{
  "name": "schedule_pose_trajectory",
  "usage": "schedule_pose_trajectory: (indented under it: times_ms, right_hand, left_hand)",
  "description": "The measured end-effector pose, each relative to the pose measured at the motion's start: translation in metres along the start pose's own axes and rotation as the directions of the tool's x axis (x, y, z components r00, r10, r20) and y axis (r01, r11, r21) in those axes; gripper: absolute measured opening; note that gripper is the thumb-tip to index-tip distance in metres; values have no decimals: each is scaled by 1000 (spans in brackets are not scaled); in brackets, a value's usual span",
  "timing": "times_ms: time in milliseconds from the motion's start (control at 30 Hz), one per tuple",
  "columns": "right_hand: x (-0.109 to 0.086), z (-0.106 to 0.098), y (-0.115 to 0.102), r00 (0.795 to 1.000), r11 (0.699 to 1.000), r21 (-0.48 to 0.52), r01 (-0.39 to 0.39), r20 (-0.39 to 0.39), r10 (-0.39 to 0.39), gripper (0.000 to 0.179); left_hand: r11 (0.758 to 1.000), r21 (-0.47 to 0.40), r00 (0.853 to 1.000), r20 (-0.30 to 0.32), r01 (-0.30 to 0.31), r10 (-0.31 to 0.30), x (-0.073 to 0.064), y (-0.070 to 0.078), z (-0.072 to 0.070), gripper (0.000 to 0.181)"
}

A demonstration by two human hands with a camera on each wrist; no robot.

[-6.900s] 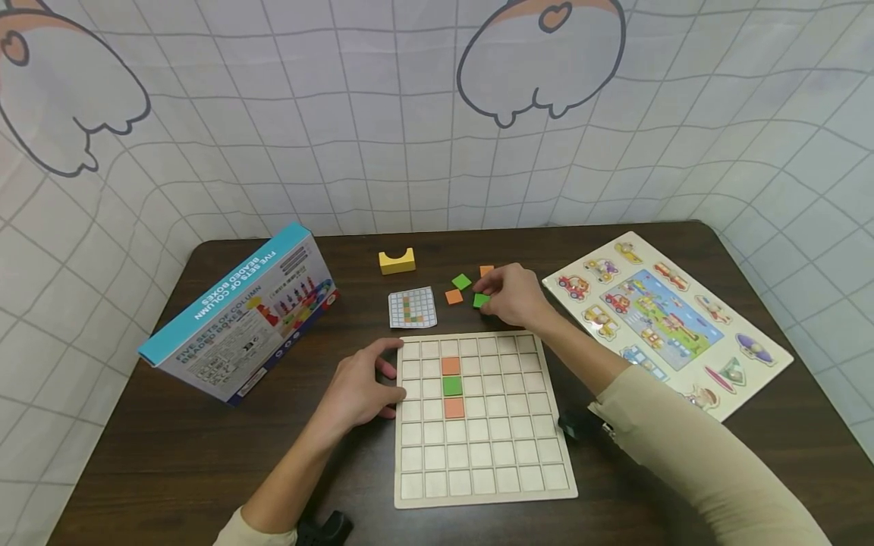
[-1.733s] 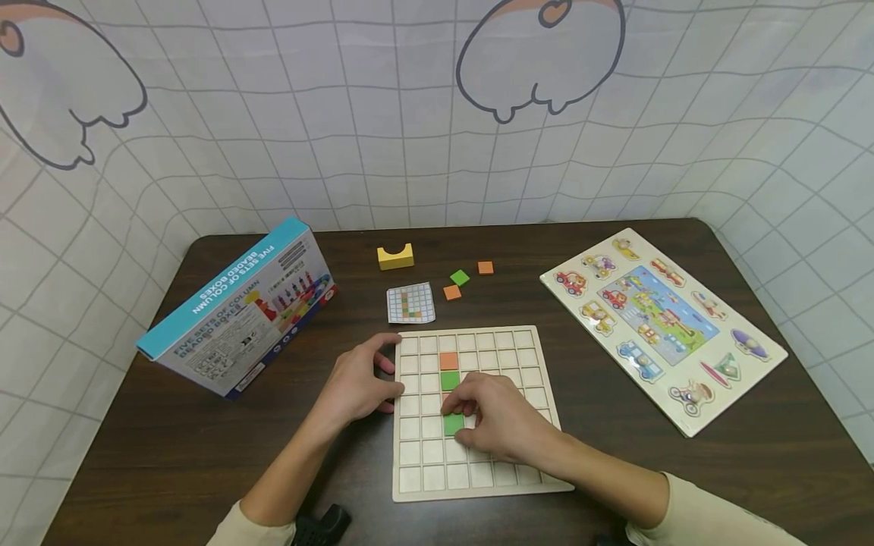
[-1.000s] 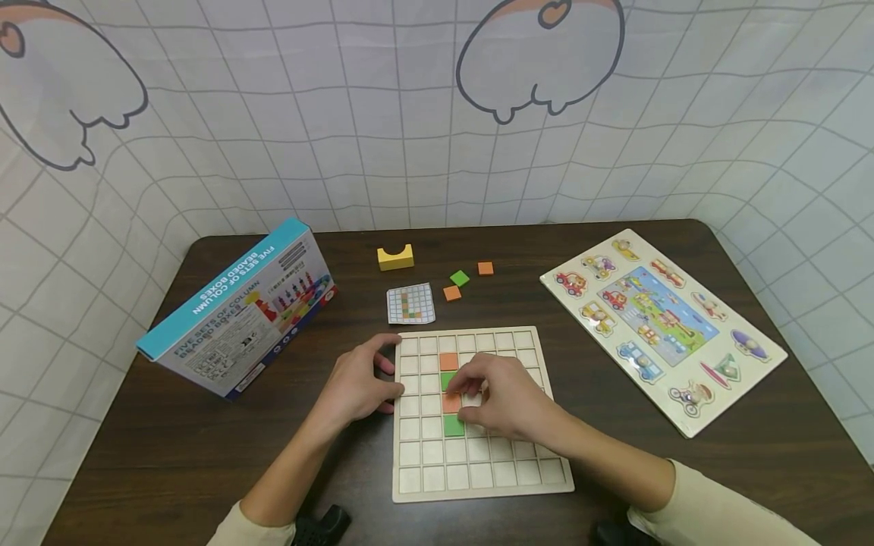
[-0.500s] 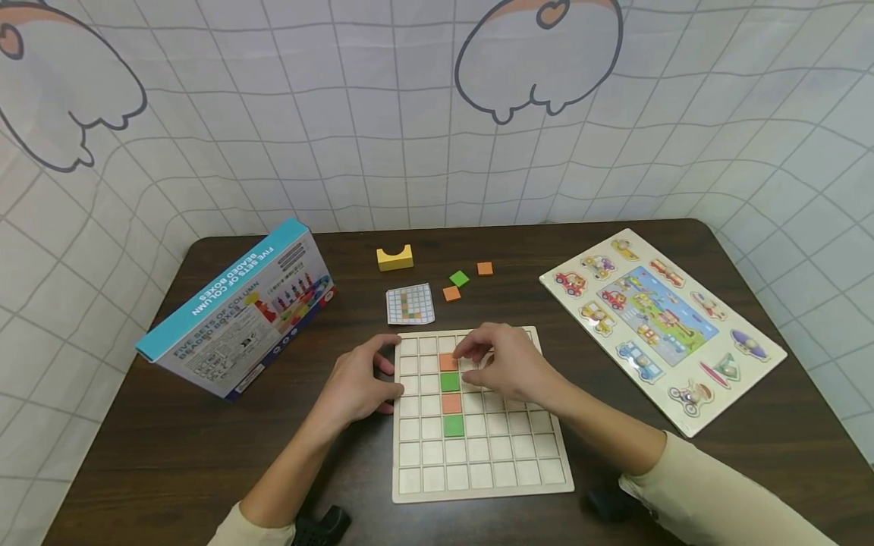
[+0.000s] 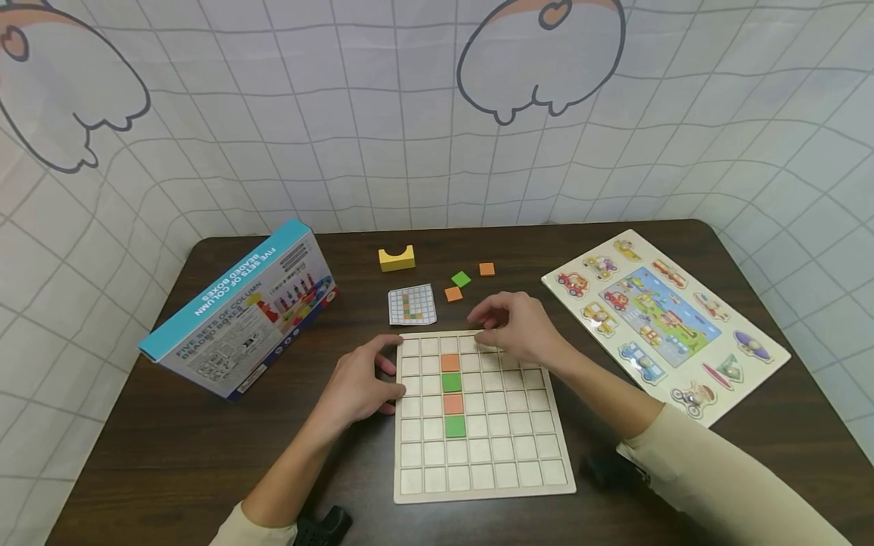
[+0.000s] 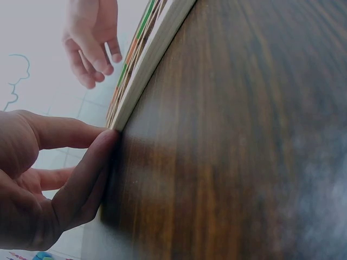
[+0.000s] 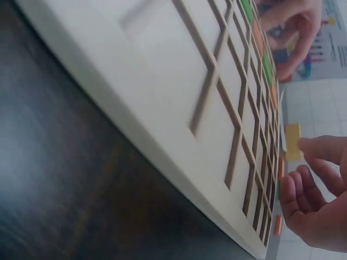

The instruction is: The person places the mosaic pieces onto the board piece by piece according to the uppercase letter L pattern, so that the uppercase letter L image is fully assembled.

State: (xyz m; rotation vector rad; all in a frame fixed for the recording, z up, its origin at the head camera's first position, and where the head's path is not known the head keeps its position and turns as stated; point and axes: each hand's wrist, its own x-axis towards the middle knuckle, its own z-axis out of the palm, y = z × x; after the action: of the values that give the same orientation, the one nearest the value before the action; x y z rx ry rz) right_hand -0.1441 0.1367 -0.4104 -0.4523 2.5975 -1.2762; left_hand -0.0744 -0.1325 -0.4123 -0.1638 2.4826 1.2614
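Observation:
My left hand [image 5: 358, 383] touches the left edge of a pale wooden grid board [image 5: 505, 491]; the left wrist view shows its fingertips meeting at the board's side [image 6: 154, 59]. One column of the grid carries, from the far end, an orange tile [image 5: 450, 363], a green tile [image 5: 451, 382], another orange tile [image 5: 454, 404] and another green tile [image 5: 455, 426]. Over the board's far edge hovers my right hand [image 5: 519, 330], bent loosely, with nothing between thumb and fingers. Beyond it lie a loose green tile [image 5: 461, 280] and two orange tiles, one nearer [image 5: 454, 294], one farther [image 5: 487, 269].
A small pattern card [image 5: 413, 305] lies just behind the board, with a yellow notched block [image 5: 397, 262] farther back. At the left stands a blue-topped box [image 5: 246, 326]. A picture puzzle board [image 5: 683, 318] lies at the right, near my right forearm.
A green tile came from the loose group into the grid below the lower orange tile. My right hand has since moved off it, away toward the far edge. The left hand stays put.

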Motion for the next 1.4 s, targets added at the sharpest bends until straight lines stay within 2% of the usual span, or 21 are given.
schedule_pose_trajectory:
  times_ms: [533,1100,1400]
  right_hand:
    - [35,-20,21,997,995,81,-52,-60,57,29]
    - [74,-37,36,978,988,42,-149,-144,154,28]
    - [88,-36,36,975,986,-16,-164,-156,160,29]
  left_hand:
    - [1000,-15,1000,-4,16,-16,1,0,0,74]
    - [1000,-5,1000,-5,15,-15,2,1,0,74]
    - [1000,-15,1000,1,16,-16,4,-1,0,74]
